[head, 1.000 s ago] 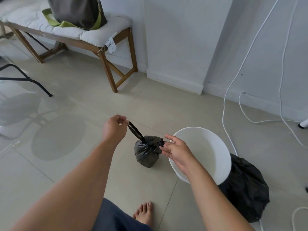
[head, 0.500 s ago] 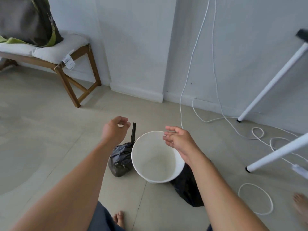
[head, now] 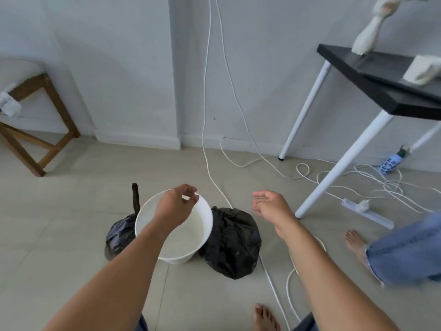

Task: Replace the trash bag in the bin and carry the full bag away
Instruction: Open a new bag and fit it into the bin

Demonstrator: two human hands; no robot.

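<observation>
A white round bin (head: 177, 258) stands on the tiled floor with no liner inside. A small tied black trash bag (head: 120, 235) sits against its left side, its knotted tail (head: 135, 197) sticking up. On the bin's right lies a larger black trash bag (head: 232, 244), bunched up. My left hand (head: 175, 206) hovers over the bin's far rim, fingers loosely curled, holding nothing. My right hand (head: 272, 205) hangs in the air right of the bin and above the larger bag, fingers relaxed and empty.
White cables (head: 358, 185) and a power strip (head: 367, 212) trail across the floor to the right, and one cable (head: 269, 278) passes the larger bag. A black-topped table (head: 381, 75) on white legs stands right, a wooden bench (head: 35, 91) left. Another person's leg (head: 405, 249) is at the right edge.
My left hand let go of the small bag's tail and moved over the bin. My right hand left the bag and shifted right. The view swung right; another person's leg appeared.
</observation>
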